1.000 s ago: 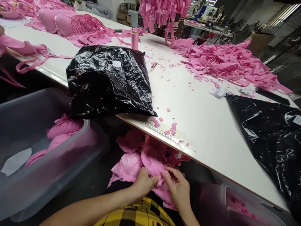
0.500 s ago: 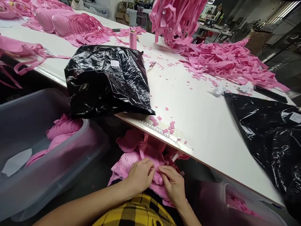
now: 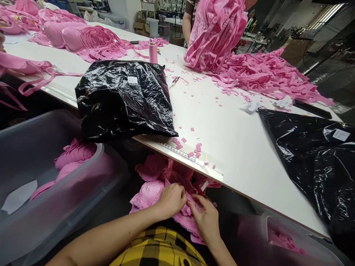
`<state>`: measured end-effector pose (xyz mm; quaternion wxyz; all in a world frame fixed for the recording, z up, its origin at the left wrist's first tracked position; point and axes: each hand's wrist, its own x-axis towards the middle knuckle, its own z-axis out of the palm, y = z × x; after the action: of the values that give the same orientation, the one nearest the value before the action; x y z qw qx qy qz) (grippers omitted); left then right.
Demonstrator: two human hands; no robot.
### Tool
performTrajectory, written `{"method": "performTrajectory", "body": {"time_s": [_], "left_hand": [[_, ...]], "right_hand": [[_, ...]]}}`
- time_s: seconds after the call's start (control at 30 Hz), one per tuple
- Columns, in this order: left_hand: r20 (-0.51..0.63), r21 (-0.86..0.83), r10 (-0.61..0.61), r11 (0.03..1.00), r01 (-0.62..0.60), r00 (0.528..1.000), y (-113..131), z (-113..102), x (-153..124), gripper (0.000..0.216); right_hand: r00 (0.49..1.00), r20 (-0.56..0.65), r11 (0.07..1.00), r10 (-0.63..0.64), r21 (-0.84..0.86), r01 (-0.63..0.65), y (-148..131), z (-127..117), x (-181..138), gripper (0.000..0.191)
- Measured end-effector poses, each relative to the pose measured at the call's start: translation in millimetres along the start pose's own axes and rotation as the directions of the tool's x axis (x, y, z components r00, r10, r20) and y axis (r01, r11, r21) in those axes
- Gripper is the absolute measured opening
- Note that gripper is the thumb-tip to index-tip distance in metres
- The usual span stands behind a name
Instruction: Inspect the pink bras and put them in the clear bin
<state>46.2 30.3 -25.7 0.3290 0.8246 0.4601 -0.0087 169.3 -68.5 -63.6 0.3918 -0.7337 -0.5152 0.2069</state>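
Observation:
Pink bras (image 3: 151,194), with lace on the nearest cup, lie in my lap below the table edge. My left hand (image 3: 173,199) is closed with its fingertips pinching the pink fabric of a bra. Just right of it, my right hand (image 3: 205,216) also pinches the same fabric, thumb and fingers close together. The exact bit between the fingertips is too small to make out. Darker pink cups (image 3: 155,168) sit behind the hands, partly under the table.
Before me is a white table (image 3: 222,136) with a tape measure (image 3: 177,149) along its edge. On it are black plastic bags (image 3: 127,99), a thread cone (image 3: 152,52) and a pink strap heap (image 3: 260,74). Tubs (image 3: 104,166) stand left and right. Beyond, a person holds pink bras (image 3: 213,37).
The hanging bundle across the table has lowered and turned, and a person's arm now shows beside it. My hands have shifted slightly, still pinching the bra. The view has moved a little.

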Motion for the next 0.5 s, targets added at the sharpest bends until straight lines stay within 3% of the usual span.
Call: {"method": "performTrajectory", "body": {"time_s": [0.1,0.27,0.5], "left_hand": [[-0.01,-0.02,0.027,0.999,-0.027,1.0,2.0,2.8,-2.7,0.017],[-0.083,-0.025,0.112,0.993,-0.115,0.99,2.3,5.2,-13.5,0.016],[-0.12,-0.062,0.111,0.991,-0.119,0.987,-6.9,4.9,-13.9,0.014]], "right_hand": [[0.997,0.069,0.999,0.037,-0.013,-0.036,-3.5,-2.3,3.1,0.016],[0.988,0.028,0.988,-0.152,-0.028,0.153,-13.2,5.6,11.9,0.016],[0.977,0.12,0.984,-0.174,0.047,0.169,-11.5,-4.4,10.0,0.012]]}}
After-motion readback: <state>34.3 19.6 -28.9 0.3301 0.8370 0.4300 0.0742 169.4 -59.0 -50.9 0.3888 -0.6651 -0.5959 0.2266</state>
